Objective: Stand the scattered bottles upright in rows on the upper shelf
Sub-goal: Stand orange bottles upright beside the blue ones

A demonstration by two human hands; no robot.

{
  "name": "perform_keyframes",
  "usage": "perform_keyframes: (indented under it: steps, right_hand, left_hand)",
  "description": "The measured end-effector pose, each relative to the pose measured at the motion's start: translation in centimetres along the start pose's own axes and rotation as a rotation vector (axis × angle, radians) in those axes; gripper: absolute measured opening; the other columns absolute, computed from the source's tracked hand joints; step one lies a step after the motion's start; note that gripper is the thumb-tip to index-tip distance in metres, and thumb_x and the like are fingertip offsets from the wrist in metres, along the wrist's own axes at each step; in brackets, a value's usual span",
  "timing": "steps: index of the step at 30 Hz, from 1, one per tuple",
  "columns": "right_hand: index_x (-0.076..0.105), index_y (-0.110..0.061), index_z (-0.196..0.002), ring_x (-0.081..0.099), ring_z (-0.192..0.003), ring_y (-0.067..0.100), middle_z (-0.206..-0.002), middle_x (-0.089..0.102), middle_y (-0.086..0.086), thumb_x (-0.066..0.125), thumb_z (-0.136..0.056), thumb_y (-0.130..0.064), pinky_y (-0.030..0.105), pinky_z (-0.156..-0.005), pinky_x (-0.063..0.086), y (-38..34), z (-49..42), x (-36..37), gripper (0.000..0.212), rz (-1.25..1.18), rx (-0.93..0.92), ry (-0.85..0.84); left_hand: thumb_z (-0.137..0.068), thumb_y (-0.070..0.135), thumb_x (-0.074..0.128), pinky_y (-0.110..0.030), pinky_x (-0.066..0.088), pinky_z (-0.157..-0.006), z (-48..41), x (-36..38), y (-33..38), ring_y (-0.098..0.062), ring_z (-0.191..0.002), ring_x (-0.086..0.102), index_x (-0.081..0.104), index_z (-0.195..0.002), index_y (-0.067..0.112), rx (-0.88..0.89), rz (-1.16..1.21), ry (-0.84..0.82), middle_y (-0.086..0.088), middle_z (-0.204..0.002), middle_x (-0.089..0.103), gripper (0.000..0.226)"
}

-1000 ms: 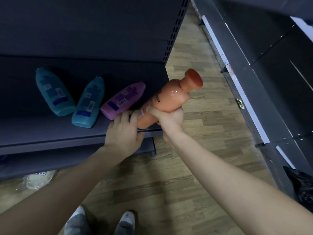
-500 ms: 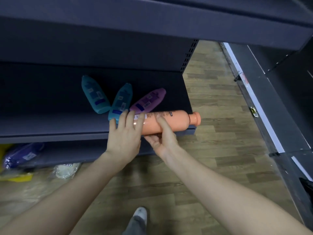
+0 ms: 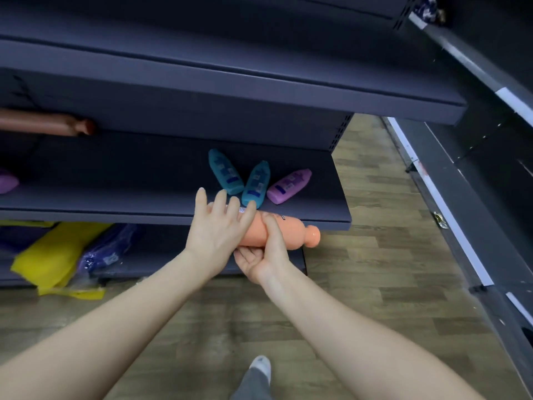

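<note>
We face a dark shelving unit [image 3: 173,116] that fills the view from nine o'clock round to one. Its upper shelf [image 3: 288,90] runs across at twelve o'clock, and the middle shelf [image 3: 129,203] below it holds scattered bottles. On the bottom level, at eight o'clock, we see a yellow bag [image 3: 52,255] with a purple packet [image 3: 106,252] just beside it, at its three o'clock.

The orange bottle [image 3: 291,235] lies level at the centre, across the middle shelf's front lip, with its cap pointing to three o'clock. We cannot tell whether it rests on the lip. The left hand [image 3: 216,235] lies flat over its base end, fingers straight and spread. The right hand [image 3: 264,255] grasps its body, thumb over the top and fingers curled beneath.

At ten o'clock a brown bottle [image 3: 46,124] lies on its side in shadow. On the middle shelf, at the orange bottle's twelve o'clock, a teal bottle [image 3: 225,171], a second teal bottle [image 3: 256,183] and a purple bottle [image 3: 290,186] lie flat, fanned out with their near ends close together.
</note>
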State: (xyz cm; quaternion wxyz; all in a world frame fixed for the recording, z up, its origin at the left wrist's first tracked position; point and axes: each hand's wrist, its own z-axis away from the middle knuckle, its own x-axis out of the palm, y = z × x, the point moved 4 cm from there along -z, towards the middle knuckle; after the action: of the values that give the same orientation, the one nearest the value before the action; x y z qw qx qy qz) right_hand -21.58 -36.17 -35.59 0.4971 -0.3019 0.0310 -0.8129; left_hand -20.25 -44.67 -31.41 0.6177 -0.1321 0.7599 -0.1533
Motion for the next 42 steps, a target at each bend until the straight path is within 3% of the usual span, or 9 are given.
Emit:
perform_keyframes:
  steps: [4, 8, 19, 21, 25, 29, 33, 36, 42]
  right_hand:
    - [0.059, -0.008, -0.101, 0.064, -0.081, 0.025, -0.093, 0.067, 0.01, 0.073, -0.078, -0.036, 0.04, -0.099, 0.047, 3.1, 3.6, 1.2, 0.038, 0.034, -0.027, -0.039]
    - [0.056, -0.009, -0.112, 0.064, -0.089, 0.027, -0.095, 0.067, 0.01, 0.072, -0.079, -0.034, 0.041, -0.1, 0.044, 5.0, 7.4, 2.1, 0.044, 0.098, -0.073, -0.067]
    - [0.052, -0.012, -0.093, 0.064, -0.093, 0.027, -0.091, 0.067, 0.011, 0.068, -0.086, -0.021, 0.048, -0.102, 0.038, 8.3, 16.1, 4.1, 0.02, 0.332, -0.113, -0.224]
    - [0.052, -0.01, -0.102, 0.065, -0.094, 0.028, -0.096, 0.067, 0.013, 0.065, -0.088, -0.011, 0.047, -0.097, 0.042, 8.3, 17.2, 5.1, 0.019, 0.385, -0.153, -0.288]
    - [0.052, -0.008, -0.115, 0.064, -0.094, 0.021, -0.104, 0.066, 0.009, 0.055, -0.094, -0.005, 0.039, -0.089, 0.046, 8.2, 19.2, 7.3, 0.022, 0.548, -0.249, -0.428]
    - [0.059, -0.012, -0.103, 0.06, -0.101, 0.019, -0.103, 0.066, 0.005, 0.052, -0.096, -0.008, 0.034, -0.081, 0.049, 7.9, 20.7, 9.2, 0.011, 0.599, -0.312, -0.478]
    - [0.056, -0.012, -0.116, 0.061, -0.094, 0.016, -0.101, 0.066, 0.002, 0.055, -0.095, -0.009, 0.032, -0.074, 0.049, 7.7, 21.7, 11.3, 0.022, 0.621, -0.366, -0.531]
    - [0.056, -0.012, -0.122, 0.061, -0.097, 0.017, -0.106, 0.066, 0.004, 0.059, -0.093, -0.012, 0.032, -0.075, 0.049, 7.6, 22.5, 13.4, 0.029, 0.678, -0.411, -0.588]
    - [0.058, -0.011, -0.116, 0.06, -0.108, 0.023, -0.12, 0.064, 0.008, 0.063, -0.09, -0.017, 0.045, -0.092, 0.047, 8.0, 23.8, 19.3, 0.027, 0.877, -0.472, -0.759]
  left_hand:
    - [-0.052, 0.028, 0.08, -0.055, 0.042, -0.095, 3.8, -2.5, -2.4, -0.025, -0.086, 0.063, 0.059, -0.122, 0.022, 0.011, -0.062, -0.001, 0.0, -0.093, 0.066, 0.073]
    - [-0.031, 0.013, 0.082, -0.057, 0.049, -0.08, 7.0, -5.2, -5.1, -0.03, -0.057, 0.055, 0.069, -0.106, 0.012, -0.018, -0.053, 0.132, -0.01, -0.073, 0.061, 0.076]
    - [-0.022, 0.012, 0.079, -0.039, 0.046, -0.057, 13.1, -11.1, -10.7, -0.027, -0.042, 0.049, 0.067, -0.085, 0.006, -0.112, 0.135, 0.266, -0.009, -0.058, 0.053, 0.064]
    - [-0.034, 0.02, 0.081, -0.036, 0.042, -0.06, 13.7, -12.1, -12.2, -0.028, -0.049, 0.054, 0.063, -0.09, 0.011, -0.154, 0.174, 0.172, -0.006, -0.065, 0.057, 0.06]
    - [-0.072, 0.029, 0.062, -0.032, 0.033, -0.071, 14.7, -13.5, -15.3, -0.026, -0.093, 0.06, 0.042, -0.123, 0.021, -0.327, 0.376, -0.026, 0.0, -0.103, 0.058, 0.055]
    - [-0.069, 0.024, 0.066, -0.029, 0.04, -0.07, 15.9, -15.7, -17.8, -0.027, -0.094, 0.059, 0.043, -0.125, 0.022, -0.494, 0.595, -0.035, -0.002, -0.105, 0.06, 0.061]
    - [-0.066, 0.024, 0.07, -0.027, 0.048, -0.072, 17.0, -16.9, -19.9, -0.023, -0.085, 0.062, 0.045, -0.125, 0.026, -0.664, 0.804, -0.06, 0.0, -0.095, 0.065, 0.064]
    - [-0.063, 0.024, 0.073, -0.025, 0.044, -0.06, 17.7, -17.3, -21.5, -0.017, -0.078, 0.058, 0.049, -0.119, 0.027, -0.769, 0.967, -0.014, 0.008, -0.08, 0.059, 0.06]
    - [-0.049, 0.031, 0.078, -0.025, 0.046, -0.065, 18.9, -17.1, -24.1, -0.016, -0.088, 0.06, 0.057, -0.115, 0.018, -0.848, 1.369, 0.13, 0.003, -0.097, 0.062, 0.071]
